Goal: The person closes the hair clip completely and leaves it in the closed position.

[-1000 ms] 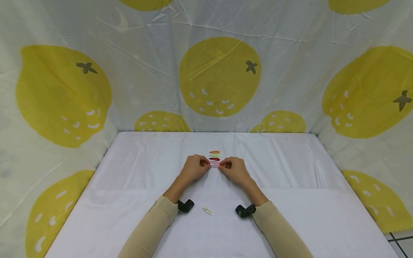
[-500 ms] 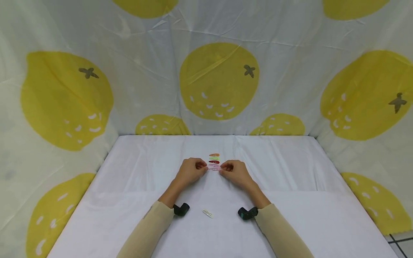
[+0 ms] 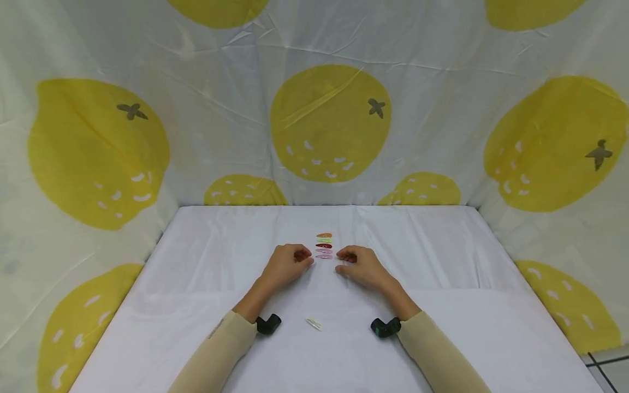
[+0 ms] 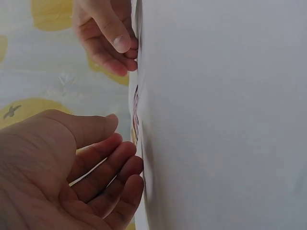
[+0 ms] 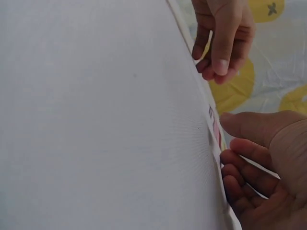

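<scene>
Now: small hair clips [image 3: 324, 245] stacked orange-to-pink; left hand [image 3: 285, 263], right hand [image 3: 358, 264] loosely curled, empty.

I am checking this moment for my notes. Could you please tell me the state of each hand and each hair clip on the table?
left hand: fingers loosely curled, holds nothing.
right hand: fingers loosely curled, holds nothing.
row of coloured clips: flat on the white cloth, between both hands.
white clip: lies alone, nearer the person.

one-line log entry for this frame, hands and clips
left hand: loosely curled, empty, left of clip row | right hand: loosely curled, empty, right of row | hair clips: stacked row on table | white clip: apart, between wrists
</scene>
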A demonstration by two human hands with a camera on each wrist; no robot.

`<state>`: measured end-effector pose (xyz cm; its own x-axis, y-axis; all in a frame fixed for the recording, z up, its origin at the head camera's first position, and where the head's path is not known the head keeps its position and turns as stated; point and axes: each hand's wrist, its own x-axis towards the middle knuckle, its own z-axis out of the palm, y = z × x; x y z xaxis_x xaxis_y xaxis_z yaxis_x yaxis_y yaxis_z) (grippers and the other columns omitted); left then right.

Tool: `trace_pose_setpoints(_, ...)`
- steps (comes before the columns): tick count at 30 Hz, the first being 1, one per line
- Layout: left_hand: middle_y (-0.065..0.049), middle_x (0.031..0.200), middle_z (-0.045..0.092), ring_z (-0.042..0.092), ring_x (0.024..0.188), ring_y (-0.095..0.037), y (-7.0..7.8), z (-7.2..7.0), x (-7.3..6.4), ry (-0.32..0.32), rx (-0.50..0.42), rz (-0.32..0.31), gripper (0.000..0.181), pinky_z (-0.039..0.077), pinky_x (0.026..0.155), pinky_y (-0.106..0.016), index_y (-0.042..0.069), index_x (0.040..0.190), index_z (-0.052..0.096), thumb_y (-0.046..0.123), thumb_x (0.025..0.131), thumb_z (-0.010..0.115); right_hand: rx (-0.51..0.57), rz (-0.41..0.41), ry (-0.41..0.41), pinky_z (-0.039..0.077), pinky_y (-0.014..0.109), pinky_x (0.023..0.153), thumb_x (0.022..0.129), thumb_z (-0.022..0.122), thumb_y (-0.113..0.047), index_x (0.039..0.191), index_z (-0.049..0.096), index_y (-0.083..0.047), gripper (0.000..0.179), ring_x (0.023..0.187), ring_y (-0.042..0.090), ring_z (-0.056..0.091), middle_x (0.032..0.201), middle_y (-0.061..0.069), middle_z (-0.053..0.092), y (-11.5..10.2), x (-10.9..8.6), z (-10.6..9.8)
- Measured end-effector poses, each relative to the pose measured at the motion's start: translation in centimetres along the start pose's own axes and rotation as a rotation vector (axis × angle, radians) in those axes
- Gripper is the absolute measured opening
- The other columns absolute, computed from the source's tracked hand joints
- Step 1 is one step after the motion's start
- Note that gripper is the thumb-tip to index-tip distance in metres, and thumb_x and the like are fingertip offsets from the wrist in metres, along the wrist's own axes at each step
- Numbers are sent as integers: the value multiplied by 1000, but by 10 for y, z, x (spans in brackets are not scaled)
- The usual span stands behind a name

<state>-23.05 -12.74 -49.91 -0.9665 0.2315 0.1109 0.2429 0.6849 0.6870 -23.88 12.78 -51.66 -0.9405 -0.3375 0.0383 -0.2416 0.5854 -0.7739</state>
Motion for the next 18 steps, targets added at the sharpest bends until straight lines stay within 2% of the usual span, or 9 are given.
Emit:
trace_pose_setpoints(9, 9, 85, 74, 64, 80, -7, -6, -12, -21, 15, 39, 13, 9, 55, 78, -31, 18, 98, 78, 26, 94, 77, -30, -57, -22, 53, 41, 100, 88, 82, -22, 119, 73, -10, 35, 108, 18, 66, 114, 0, 73, -1, -9, -3)
trace_pose_setpoints(15, 13, 82, 72, 63, 77, -4, -7, -15, -33, 59, 44, 60, 7, 55, 75, -29, 20, 94, 79, 26, 95, 76, -70, -119, -32, 54, 41, 99, 91, 80, -24, 120, 73, -10, 33, 109, 18, 67, 116, -1, 73, -2, -18, -6)
trace_pose_setpoints(18, 13, 82, 72, 63, 77, -3, -5, -18, -39, 57, 43, 87, 10, 55, 74, -27, 18, 94, 79, 27, 95, 76, -77, -137, -42, 55, 40, 98, 91, 80, -24, 120, 73, -10, 33, 107, 16, 67, 115, -1, 73, -4, -24, -7)
